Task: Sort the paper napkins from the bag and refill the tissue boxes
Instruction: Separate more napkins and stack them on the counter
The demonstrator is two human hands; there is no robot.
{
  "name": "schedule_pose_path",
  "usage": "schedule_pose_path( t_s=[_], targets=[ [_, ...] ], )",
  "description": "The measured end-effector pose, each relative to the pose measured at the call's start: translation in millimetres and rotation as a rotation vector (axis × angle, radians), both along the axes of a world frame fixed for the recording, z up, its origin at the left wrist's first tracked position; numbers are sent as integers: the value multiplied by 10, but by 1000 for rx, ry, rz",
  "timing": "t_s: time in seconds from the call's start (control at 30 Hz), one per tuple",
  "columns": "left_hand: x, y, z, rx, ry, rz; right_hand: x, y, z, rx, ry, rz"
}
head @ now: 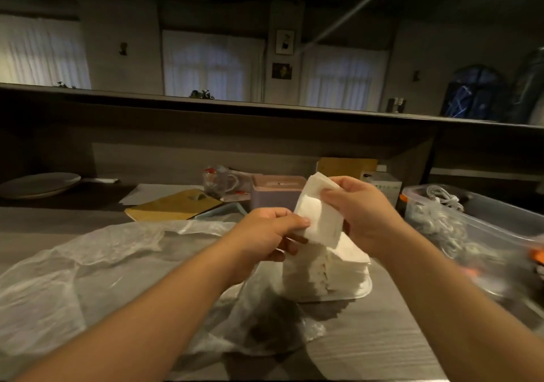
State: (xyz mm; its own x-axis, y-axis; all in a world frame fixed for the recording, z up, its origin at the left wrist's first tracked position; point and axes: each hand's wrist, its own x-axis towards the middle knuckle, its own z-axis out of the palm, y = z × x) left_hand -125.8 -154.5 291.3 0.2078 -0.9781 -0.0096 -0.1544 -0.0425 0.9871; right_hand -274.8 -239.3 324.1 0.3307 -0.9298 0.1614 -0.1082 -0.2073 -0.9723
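Observation:
Both hands hold a small bundle of white paper napkins (318,213) up in the air at the middle of the counter. My left hand (265,234) pinches its lower left corner between thumb and fingers. My right hand (362,211) grips its upper right side. Directly beneath stands a tall stack of white napkins (323,272) in a shallow pale tray (363,292). A crumpled clear plastic bag (97,264) is spread over the counter to the left and front. A pinkish-purple tissue box (270,196) stands behind the hands.
A clear plastic container (485,219) with white cords and bagged items sits at the right. Behind lie a yellow-brown envelope (173,205), a glass mug (217,183), a small white box (385,186) and, far left, a grey plate (38,184). A dark shelf runs overhead.

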Motion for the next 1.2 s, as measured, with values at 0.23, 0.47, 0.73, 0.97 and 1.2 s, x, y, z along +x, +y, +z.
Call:
schedule_pose_path(
  t_s=[0.23,0.47,0.73,0.97,1.2],
  targets=[
    [-138,-235,-119,-221,-293,271,-241,-492,-122,-27,423,-69],
    [-207,-399,-292,-294,-802,104,-228,-670,-492,-233,608,-145],
    [-363,-538,-191,-139,-1251,-307,-676,-1190,-515,-404,721,-303],
    [-359,-589,-305,-79,-1260,-320,-718,-1456,-653,-478,1129,18],
    [-375,-586,-263,-96,-1225,-330,-593,-1490,-618,-466,778,-213]
  ],
)
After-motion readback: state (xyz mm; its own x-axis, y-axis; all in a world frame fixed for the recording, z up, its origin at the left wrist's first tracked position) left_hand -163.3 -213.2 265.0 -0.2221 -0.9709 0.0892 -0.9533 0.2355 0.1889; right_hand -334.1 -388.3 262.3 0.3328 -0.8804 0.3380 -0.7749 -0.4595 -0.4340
